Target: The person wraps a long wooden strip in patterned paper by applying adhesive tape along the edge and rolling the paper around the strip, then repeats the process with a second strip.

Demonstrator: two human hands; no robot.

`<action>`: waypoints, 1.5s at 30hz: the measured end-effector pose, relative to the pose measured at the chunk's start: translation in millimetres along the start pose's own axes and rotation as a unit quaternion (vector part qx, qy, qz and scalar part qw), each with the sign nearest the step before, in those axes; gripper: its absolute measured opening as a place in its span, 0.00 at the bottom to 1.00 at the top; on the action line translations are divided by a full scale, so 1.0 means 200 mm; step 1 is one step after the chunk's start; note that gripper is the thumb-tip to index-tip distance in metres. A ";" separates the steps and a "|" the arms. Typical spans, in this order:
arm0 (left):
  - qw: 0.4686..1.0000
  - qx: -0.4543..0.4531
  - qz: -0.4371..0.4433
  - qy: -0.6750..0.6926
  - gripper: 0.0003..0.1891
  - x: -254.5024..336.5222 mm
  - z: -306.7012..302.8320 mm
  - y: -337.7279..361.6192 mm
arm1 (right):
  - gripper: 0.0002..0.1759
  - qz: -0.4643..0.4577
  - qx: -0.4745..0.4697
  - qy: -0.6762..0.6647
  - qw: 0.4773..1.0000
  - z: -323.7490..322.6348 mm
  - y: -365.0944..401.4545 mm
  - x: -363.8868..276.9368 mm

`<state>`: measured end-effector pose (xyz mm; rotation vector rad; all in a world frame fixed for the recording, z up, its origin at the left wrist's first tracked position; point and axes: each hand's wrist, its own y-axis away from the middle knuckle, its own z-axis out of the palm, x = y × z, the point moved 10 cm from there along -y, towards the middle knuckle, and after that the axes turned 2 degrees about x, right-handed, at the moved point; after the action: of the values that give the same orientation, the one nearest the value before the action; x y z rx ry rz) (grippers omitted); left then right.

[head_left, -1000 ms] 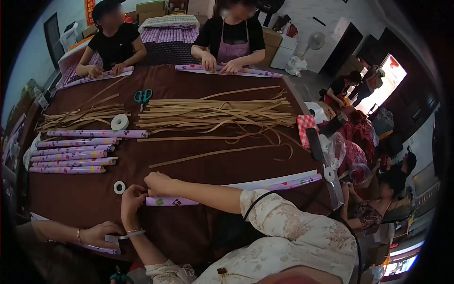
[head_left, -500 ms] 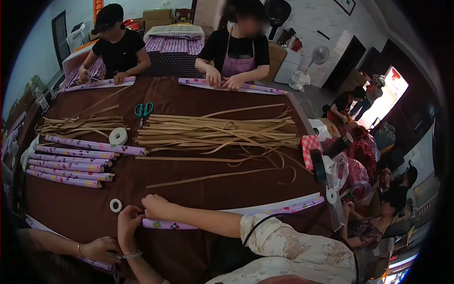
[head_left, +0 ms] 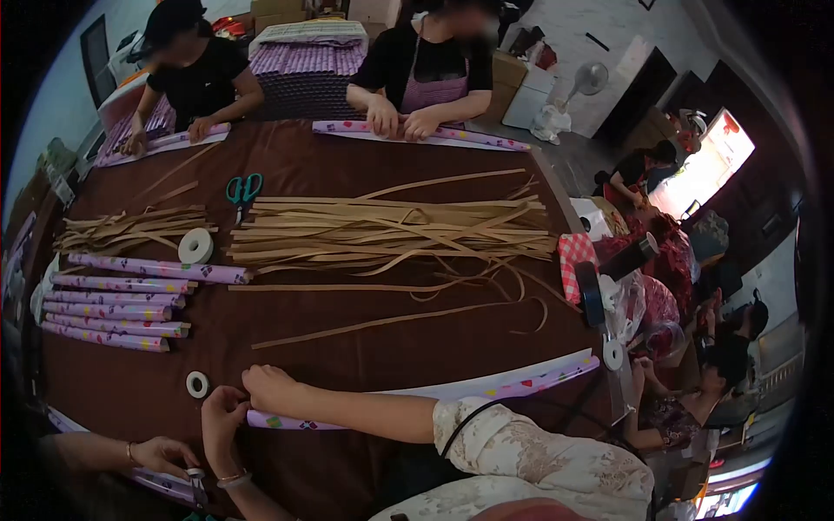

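Observation:
In front of me a long purple patterned paper roll (head_left: 306, 422) lies beside a white sheet edge (head_left: 486, 379). My left hand (head_left: 224, 418), with a bracelet at the wrist, has thumb and fingers pinched together at the roll's left end. Right against it is my right hand (head_left: 274, 388), curled closed just above that end, its forearm crossing over the roll. Whatever sits between my fingers is too small or hidden to make out. A small white tape roll (head_left: 198, 385) lies just beyond my left hand.
Brown flat strips (head_left: 391, 230) are heaped mid-table, with teal-handled scissors (head_left: 244, 191) and a larger tape roll (head_left: 195, 247) nearby. Finished purple rolls (head_left: 113, 298) lie left. A co-worker's hand (head_left: 165, 455) holds scissors (head_left: 197, 486) at lower left. Two co-workers handle rolls across the table.
The view has shifted slightly, so the table's things sit further left. My hands stay together at the roll's end. The neighbouring co-worker's hand has lifted and scissors now show in it.

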<state>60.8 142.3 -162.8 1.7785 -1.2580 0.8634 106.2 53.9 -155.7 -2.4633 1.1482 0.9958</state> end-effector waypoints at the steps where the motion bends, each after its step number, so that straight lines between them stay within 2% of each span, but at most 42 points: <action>1: 1.000 0.001 0.013 -0.012 0.07 -0.01 0.00 0.00 | 0.12 0.007 0.010 0.002 1.000 -0.01 0.01 0.02; 3: 1.000 -0.004 0.014 0.012 0.07 0.03 0.00 0.01 | 0.10 -0.085 0.033 0.013 0.996 -0.02 0.03 -0.06; 6: 1.000 -0.001 0.002 0.009 0.07 0.03 0.00 0.01 | 0.11 -0.034 0.002 0.021 0.999 0.03 0.00 -0.01; 16: 1.000 -0.007 0.002 0.006 0.08 0.00 0.00 0.00 | 0.11 -0.053 0.033 0.031 0.998 -0.02 0.01 -0.04; 18: 1.000 -0.005 0.007 -0.002 0.08 0.00 0.00 0.00 | 0.12 -0.034 -0.030 0.010 0.999 -0.02 0.02 -0.04; 19: 1.000 -0.005 0.010 -0.011 0.08 0.00 -0.01 0.00 | 0.12 -0.034 -0.019 0.008 0.999 0.00 0.00 -0.02; 21: 0.999 -0.007 0.046 0.000 0.07 -0.01 0.00 -0.01 | 0.11 -0.032 0.010 0.004 0.999 0.00 0.00 -0.02; 22: 0.994 0.015 0.105 -0.032 0.08 -0.01 -0.01 -0.03 | 0.11 -0.023 -0.017 0.003 1.000 -0.02 0.01 -0.04; 23: 0.997 0.000 0.066 -0.029 0.08 -0.04 0.00 -0.03 | 0.11 -0.013 -0.045 -0.001 0.999 -0.02 0.02 -0.05; 24: 0.999 -0.012 0.025 -0.027 0.08 -0.05 0.00 -0.03 | 0.11 -0.023 -0.027 0.002 0.999 -0.03 0.02 -0.05; 28: 0.998 -0.003 0.064 -0.017 0.08 0.04 0.01 -0.04 | 0.12 -0.026 -0.032 0.016 0.999 0.04 -0.03 -0.02; 29: 1.000 -0.011 -0.011 -0.012 0.08 0.00 0.01 -0.01 | 0.11 -0.020 -0.033 0.021 0.999 0.07 -0.04 0.00; 32: 1.000 -0.017 0.004 0.021 0.08 -0.02 0.01 -0.02 | 0.14 -0.013 0.017 0.008 1.000 0.03 -0.02 0.00; 35: 0.998 -0.016 0.049 0.024 0.07 -0.12 0.00 -0.07 | 0.15 -0.010 0.004 0.003 1.000 0.07 -0.05 0.02; 38: 0.997 -0.013 0.070 0.008 0.07 -0.09 0.00 -0.07 | 0.16 -0.018 -0.011 0.028 0.999 0.02 -0.02 -0.02; 41: 0.999 -0.028 0.021 0.020 0.07 -0.06 0.01 -0.04 | 0.15 -0.018 0.001 0.031 0.999 0.00 -0.01 -0.03; 45: 0.999 -0.020 0.026 -0.019 0.07 -0.03 0.01 -0.03 | 0.15 0.002 -0.014 0.012 1.000 0.00 0.00 -0.02</action>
<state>65.7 144.9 -169.3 1.7455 -1.3415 0.8308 105.0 55.9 -153.7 -2.5027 1.1552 0.9914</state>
